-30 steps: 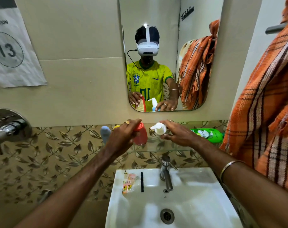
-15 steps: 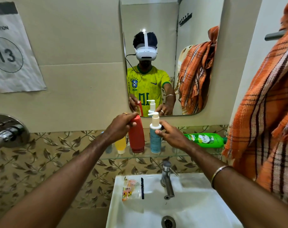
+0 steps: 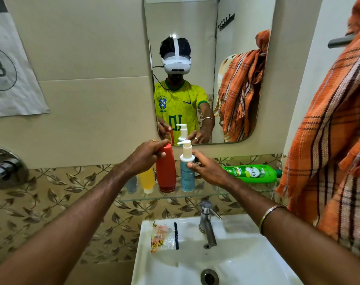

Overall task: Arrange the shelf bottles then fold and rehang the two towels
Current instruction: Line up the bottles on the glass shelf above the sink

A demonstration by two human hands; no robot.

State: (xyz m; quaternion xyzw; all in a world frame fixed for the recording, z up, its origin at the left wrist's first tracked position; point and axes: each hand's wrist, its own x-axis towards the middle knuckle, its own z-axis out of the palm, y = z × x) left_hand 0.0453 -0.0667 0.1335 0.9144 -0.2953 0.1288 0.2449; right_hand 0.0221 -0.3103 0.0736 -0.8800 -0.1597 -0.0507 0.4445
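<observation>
On the glass shelf (image 3: 208,196) under the mirror stand a grey-blue bottle (image 3: 131,185), a yellow bottle (image 3: 147,180), a red bottle (image 3: 166,171) and a light-blue pump bottle (image 3: 187,171), all upright. My left hand (image 3: 146,155) grips the top of the red bottle. My right hand (image 3: 208,168) holds the pump bottle's upper body with curled fingers and thumb. A green bottle (image 3: 253,173) lies on its side at the shelf's right end. An orange plaid towel (image 3: 331,128) hangs bunched at the right from a rail (image 3: 339,41). The mirror shows a second, pale towel behind it.
A white sink (image 3: 236,258) with a steel tap (image 3: 207,223) sits below the shelf. A clear packet (image 3: 162,237) and a dark stick lie on the sink's left rim. A chrome wall valve (image 3: 4,167) juts out at the left. A paper sign (image 3: 8,64) hangs upper left.
Both bottles, tilted in my hands a second ago, now stand upright on the shelf side by side. The view has moved closer to the shelf.
</observation>
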